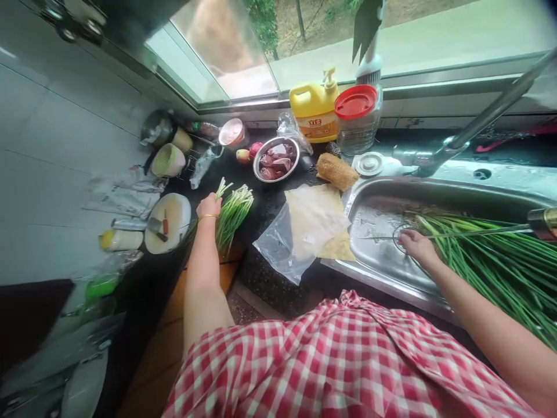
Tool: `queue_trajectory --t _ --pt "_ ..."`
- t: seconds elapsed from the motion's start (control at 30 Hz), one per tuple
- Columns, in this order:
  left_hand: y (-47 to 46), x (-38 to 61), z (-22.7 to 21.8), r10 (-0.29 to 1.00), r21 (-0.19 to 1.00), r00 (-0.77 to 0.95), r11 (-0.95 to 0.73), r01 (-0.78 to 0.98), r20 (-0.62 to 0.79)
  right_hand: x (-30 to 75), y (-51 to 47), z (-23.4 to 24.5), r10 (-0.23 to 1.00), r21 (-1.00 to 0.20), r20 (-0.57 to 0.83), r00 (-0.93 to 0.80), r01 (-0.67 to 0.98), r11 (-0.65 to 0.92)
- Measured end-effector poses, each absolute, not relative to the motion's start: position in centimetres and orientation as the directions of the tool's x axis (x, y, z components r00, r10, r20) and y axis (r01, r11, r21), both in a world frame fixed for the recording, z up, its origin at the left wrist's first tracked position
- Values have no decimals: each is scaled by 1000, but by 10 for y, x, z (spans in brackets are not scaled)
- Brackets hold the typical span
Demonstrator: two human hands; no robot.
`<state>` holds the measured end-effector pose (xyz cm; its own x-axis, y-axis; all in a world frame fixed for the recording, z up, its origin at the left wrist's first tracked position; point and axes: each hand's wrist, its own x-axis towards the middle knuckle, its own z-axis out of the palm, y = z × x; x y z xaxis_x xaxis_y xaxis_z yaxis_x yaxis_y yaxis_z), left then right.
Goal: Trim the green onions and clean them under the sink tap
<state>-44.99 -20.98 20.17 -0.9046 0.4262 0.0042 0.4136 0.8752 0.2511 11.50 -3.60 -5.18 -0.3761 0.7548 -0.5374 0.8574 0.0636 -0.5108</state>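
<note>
On the dark counter at the left, my left hand (209, 206) is closed around a few scallions, their white ends poking out above the fist. A bunch of scallions (237, 212) lies right beside it, white ends pointing away from me. My right hand (415, 244) is low in the steel sink (369, 203), over the round drain (399, 237), with fingertips drawn together. What they hold, if anything, is too small to make out. A large heap of long green scallions (491, 255) fills the sink's right side, next to that hand. A thin pale line crosses near the fingers.
A metal bowl of dark red meat (276, 162) stands mid-counter, near a loofah (337, 171) and a plastic bag on yellowish sheets (315, 220). Behind are a yellow jug (315, 113) and red-lidded jar (357, 119). A round board with knives (172, 223) lies left. A tap (542, 223) overhangs the sink.
</note>
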Motion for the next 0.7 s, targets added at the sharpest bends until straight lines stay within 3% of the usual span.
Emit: queue_trajectory --t 0.07,0.17,0.23,0.3,0.4,0.47,0.57,0.6,0.67,0.7 --pt "-196 -452 165 367 382 -930 863 331 -22 119 -31 -29 738 -583 -580 -346 808 -79" --pt "-192 -460 137 368 410 -929 853 324 -33 118 -30 8 688 -714 -636 -349 605 -352" --pt "-192 -472 133 484 426 -875 786 449 30 114 -29 20 707 -695 -642 -296 614 -374" --pt "-185 -478 138 665 445 -742 641 626 86 115 -28 21 719 -625 -641 -266 725 -289" --pt "-159 -447 156 769 318 -636 588 743 64 124 -34 15 721 -375 -668 -187 920 -109" --pt "-135 -401 164 830 378 -556 501 779 45 125 -42 9 710 -285 -689 -144 955 -83" --pt "-101 -309 153 852 713 -523 374 593 -12 115 -51 6 668 -261 -731 -138 961 -87" --pt "-92 -275 143 858 791 -503 378 481 -104 111 -51 7 654 -264 -743 -140 960 -94" --pt "-81 -205 118 827 820 -401 514 253 -394 103 -49 15 636 -290 -757 -148 949 -123" --pt "-78 -170 104 823 812 -334 541 219 -459 101 -47 21 636 -312 -756 -157 940 -140"
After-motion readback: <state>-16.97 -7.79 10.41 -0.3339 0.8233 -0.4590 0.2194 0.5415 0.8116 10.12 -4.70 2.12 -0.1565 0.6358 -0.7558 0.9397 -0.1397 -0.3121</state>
